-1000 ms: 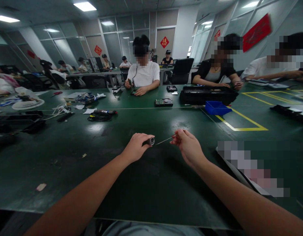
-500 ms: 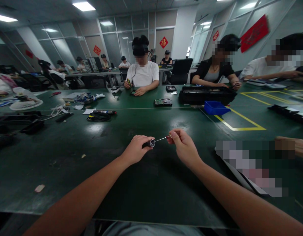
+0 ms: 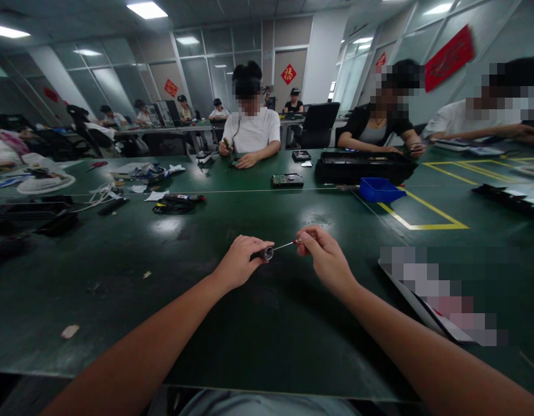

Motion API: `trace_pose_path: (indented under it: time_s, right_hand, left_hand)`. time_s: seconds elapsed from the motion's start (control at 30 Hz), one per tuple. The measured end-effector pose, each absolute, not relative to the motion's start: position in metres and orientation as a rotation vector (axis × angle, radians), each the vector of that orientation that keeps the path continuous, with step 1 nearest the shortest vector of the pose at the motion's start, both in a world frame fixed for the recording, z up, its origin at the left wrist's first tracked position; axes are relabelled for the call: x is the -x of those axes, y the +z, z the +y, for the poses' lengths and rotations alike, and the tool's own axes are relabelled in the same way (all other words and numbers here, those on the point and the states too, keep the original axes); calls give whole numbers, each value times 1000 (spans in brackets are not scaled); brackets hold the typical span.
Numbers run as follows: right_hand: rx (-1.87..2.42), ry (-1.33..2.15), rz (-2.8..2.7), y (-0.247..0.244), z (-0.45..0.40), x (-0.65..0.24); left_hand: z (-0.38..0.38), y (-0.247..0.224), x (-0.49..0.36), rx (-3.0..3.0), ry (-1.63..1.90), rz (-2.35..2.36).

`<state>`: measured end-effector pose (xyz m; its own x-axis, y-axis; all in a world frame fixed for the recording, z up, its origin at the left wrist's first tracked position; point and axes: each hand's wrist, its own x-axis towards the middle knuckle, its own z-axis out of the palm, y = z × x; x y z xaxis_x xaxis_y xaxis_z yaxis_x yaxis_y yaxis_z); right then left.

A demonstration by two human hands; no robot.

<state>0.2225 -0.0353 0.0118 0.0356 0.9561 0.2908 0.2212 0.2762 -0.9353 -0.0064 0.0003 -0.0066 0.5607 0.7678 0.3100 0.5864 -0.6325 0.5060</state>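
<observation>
My left hand is closed around a small black cylinder, which looks like a flashlight with its round silvery end turned to the right. Between finger and thumb, my right hand grips a small screwdriver with a red handle and a thin metal shaft. The shaft points left, its tip at the round end of the cylinder; whether it goes inside I cannot tell. Both hands are held above the green table, and the fingers hide most of the screwdriver's handle.
To the right lies a flat pale sheet, partly blurred. Further back are a coiled black cable, a hard drive, a blue tray and a long black housing. Several people sit across the table, one in a white shirt opposite.
Another person's hand at the right edge has left the view. My right hand and the screwdriver have shifted very slightly; the cylinder stays in about the same place.
</observation>
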Motion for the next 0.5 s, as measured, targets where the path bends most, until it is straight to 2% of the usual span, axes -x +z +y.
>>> trace_pose_path:
  time_s: [0.5]
  right_hand:
    - [1025,1171,-894,2,-23,-218]
  left_hand:
    - [-2,1,6,-2481,710,1175]
